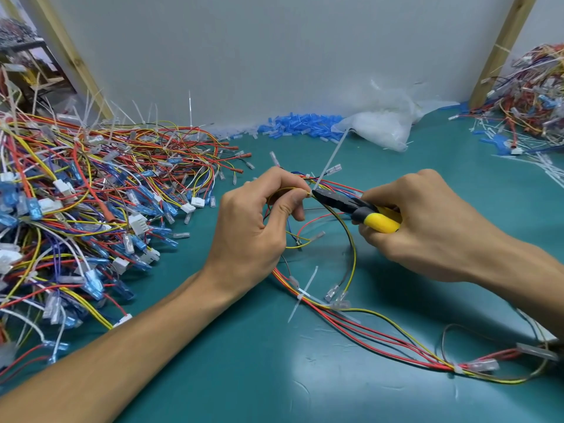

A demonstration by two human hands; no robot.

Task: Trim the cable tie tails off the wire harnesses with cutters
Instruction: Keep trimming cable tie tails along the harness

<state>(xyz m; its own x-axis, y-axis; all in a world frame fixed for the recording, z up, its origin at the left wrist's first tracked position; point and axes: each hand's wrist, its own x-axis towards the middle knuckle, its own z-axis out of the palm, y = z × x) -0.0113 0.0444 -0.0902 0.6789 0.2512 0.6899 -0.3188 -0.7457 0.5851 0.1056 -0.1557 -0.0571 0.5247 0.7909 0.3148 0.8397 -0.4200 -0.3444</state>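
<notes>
Teal tabletop [244, 377], pale grey wall [274, 56], two slanted wooden posts [503, 47]

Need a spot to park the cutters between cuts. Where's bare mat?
Bare mat in front, between the left forearm and the held harness; another patch behind the right hand, bordered by the plastic bag. Crowded: harness pile at left, second pile and cut tails far right, blue sleeves along the wall.
</notes>
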